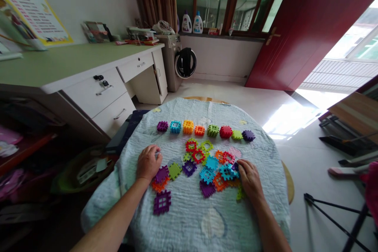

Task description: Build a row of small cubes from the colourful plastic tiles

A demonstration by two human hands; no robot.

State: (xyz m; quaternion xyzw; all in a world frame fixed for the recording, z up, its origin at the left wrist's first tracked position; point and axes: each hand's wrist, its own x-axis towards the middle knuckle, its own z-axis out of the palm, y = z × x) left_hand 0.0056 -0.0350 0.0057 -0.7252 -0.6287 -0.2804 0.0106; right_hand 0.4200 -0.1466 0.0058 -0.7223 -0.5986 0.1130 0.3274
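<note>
A round table under a pale blue quilted cloth (189,220) carries plastic interlocking tiles. A row of several assembled cubes (203,129) in purple, blue, yellow, orange, green and red lines the far side. Loose flat tiles (206,163) lie heaped in the middle. My left hand (148,162) rests knuckles up on the cloth, fingers curled, touching a purple tile (162,173) above an orange one. My right hand (249,179) lies on the heap's right edge, fingers bent over blue and purple tiles. A large purple tile (162,202) lies alone near my left forearm.
A white desk with drawers (97,90) stands to the left, a washing machine (177,61) behind it. A red door (307,27) is open at the right. Tripod legs (333,216) and a wooden bench (354,114) stand on the tiled floor to the right.
</note>
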